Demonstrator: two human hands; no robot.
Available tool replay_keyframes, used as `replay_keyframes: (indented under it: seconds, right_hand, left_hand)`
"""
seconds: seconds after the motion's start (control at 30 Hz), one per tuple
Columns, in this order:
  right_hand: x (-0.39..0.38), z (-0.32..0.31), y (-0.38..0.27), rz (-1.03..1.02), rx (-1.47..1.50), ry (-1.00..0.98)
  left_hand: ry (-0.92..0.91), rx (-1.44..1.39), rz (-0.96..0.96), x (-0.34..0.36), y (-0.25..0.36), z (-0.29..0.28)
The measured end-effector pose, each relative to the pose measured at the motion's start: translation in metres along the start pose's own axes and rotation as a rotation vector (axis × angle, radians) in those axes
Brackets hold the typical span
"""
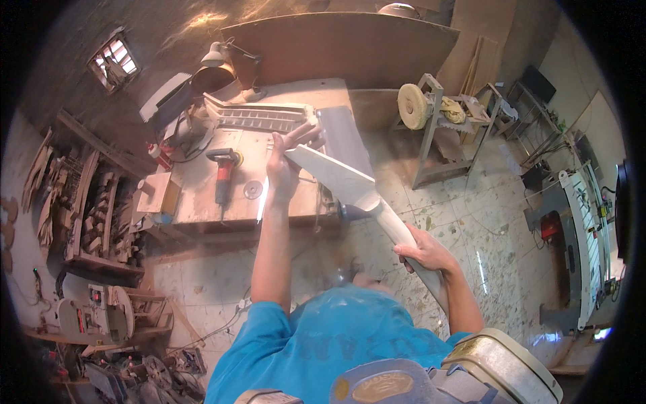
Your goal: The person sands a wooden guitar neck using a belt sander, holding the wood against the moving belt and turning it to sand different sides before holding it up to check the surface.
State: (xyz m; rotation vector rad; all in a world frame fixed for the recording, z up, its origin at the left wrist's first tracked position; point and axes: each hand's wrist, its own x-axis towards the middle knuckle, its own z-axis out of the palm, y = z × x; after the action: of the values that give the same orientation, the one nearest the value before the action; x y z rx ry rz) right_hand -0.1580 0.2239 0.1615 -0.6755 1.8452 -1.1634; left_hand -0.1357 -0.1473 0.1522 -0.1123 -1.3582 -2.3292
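A long pale wooden piece (333,170) slants across the middle, with a flat, wide far part, a stepped shoulder and a rounded, handle-like near part. My right hand (428,250) is wrapped round the rounded part. At the flat far end, my left hand (285,160) grips the piece, its fingers reaching partly behind the wood. Just beyond the piece lies a wide grey belt (344,138), like that of a belt sander, beside the workbench. Whether the wood touches the belt I cannot tell.
On the dusty workbench (202,182) lie an angle grinder (223,176), a round disc (253,189) and a slatted wooden frame (262,119). A desk lamp (214,55) stands behind. At right is a stand with a fluffy buffing wheel (412,106). Wood offcuts (101,209) fill a rack at left.
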Motion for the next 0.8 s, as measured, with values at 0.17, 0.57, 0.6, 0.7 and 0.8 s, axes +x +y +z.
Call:
replay_keyframes:
  seconds: [0.17, 0.57, 0.6, 0.7, 0.8]
  right_hand:
    - [-0.018, 0.027, -0.004, 0.01, 0.086, -0.031]
    - [-0.037, 0.068, -0.006, 0.033, 0.086, -0.041]
    - [-0.037, 0.07, -0.007, 0.034, 0.099, -0.048]
    - [-0.032, 0.075, -0.002, 0.045, 0.204, -0.106]
    - [-0.027, 0.08, 0.002, 0.029, 0.314, -0.172]
  left_hand:
    - [0.031, -0.025, -0.003, -0.03, 0.013, 0.007]
    - [0.124, -0.094, 0.032, -0.069, 0.018, 0.0]
    - [0.141, -0.107, 0.042, -0.07, 0.017, -0.002]
    - [0.171, -0.089, 0.089, -0.073, 0.014, -0.007]
    - [0.229, -0.07, 0.125, -0.072, 0.01, -0.011]
